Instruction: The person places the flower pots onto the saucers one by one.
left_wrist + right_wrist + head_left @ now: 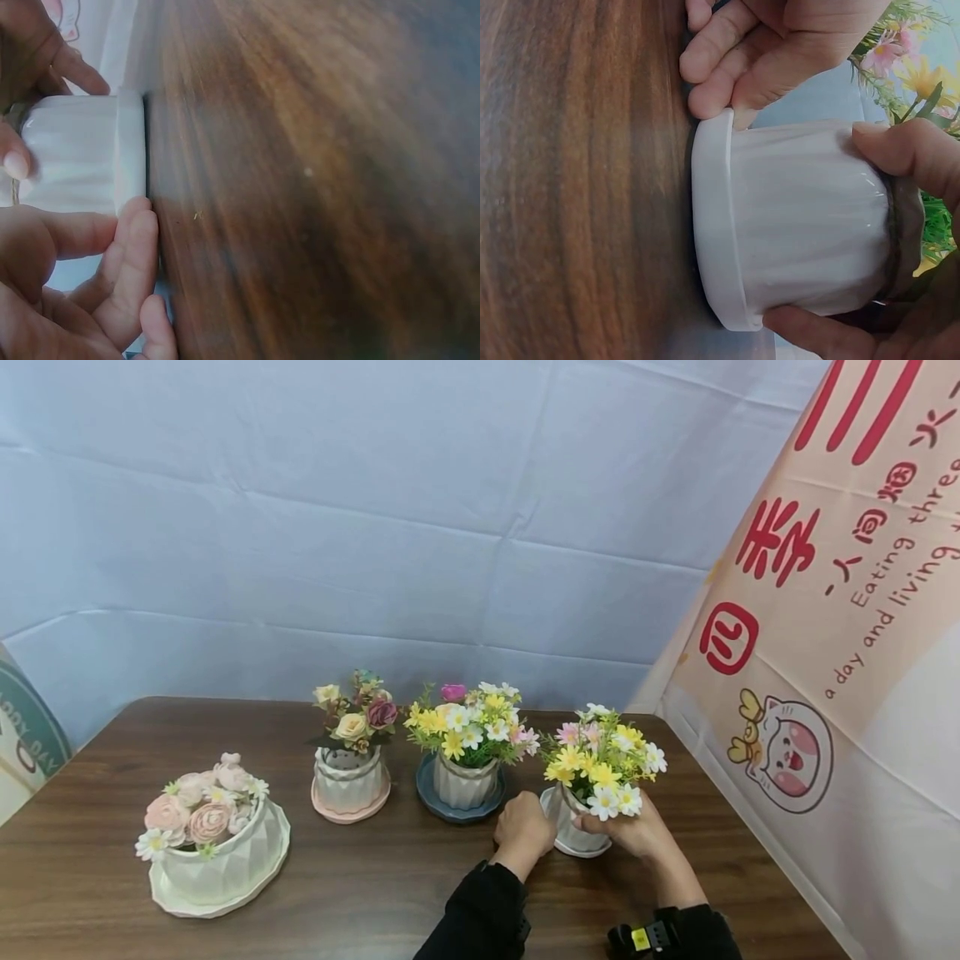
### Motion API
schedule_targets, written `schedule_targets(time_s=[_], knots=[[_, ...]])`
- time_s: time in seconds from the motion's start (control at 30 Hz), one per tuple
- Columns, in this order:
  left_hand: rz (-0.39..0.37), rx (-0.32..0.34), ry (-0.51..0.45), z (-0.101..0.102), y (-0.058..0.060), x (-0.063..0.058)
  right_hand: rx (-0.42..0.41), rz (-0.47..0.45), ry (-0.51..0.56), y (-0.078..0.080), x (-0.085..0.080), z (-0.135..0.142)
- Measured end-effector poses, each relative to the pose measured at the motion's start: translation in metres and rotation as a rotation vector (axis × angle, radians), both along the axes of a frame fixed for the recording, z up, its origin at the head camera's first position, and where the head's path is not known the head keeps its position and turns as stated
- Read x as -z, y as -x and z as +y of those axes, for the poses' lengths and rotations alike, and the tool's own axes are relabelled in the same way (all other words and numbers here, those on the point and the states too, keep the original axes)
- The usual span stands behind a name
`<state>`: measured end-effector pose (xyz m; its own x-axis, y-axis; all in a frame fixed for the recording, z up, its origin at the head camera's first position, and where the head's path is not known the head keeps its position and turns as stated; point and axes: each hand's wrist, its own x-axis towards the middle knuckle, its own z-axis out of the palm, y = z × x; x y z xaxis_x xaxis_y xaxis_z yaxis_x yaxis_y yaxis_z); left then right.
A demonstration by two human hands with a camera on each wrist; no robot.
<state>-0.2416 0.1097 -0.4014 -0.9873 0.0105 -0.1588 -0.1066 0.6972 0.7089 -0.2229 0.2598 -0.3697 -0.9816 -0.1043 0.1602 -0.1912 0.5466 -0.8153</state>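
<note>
A white fluted flower pot (572,832) with yellow, white and pink artificial flowers (600,764) stands on a white saucer (714,217) at the table's right side. My left hand (525,827) pinches the saucer's edge between thumb and fingers, low against the tabletop. The right hand (639,831) grips the pot from its right side. In the right wrist view, the right thumb (904,150) lies on the pot wall near the rim, and a finger (810,330) reaches the pot's base. Pot and saucer sit together on the wood.
Left of the hands stand a flower pot (465,783) on a blue saucer (431,797) and another pot (347,783) on a pink saucer (348,815). A wide white pot (225,868) with pink flowers is at front left. Cloth (337,568) hangs behind the table (360,893).
</note>
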Motion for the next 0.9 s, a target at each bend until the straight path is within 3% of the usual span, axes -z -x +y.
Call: schedule_targets(time_s=[0.27, 0.4, 0.53, 0.63, 0.9], knots=[[0.023, 0.047, -0.041, -0.003, -0.001, 0.000, 0.032, 0.019, -0.006, -0.001, 0.000, 0.000], [0.080, 0.114, -0.081, -0.016, -0.007, -0.002, 0.120, -0.038, -0.165, -0.006, -0.001, -0.005], [0.161, 0.160, -0.076, -0.037, -0.013, -0.004, 0.222, -0.120, -0.373, -0.016, -0.004, -0.012], [0.223, 0.195, -0.074, -0.056, -0.015, -0.007, 0.266, -0.165, -0.465, -0.027, -0.007, -0.015], [0.301, 0.294, -0.104, -0.115, -0.025, -0.016, 0.213, -0.224, -0.552, -0.048, -0.016, -0.030]])
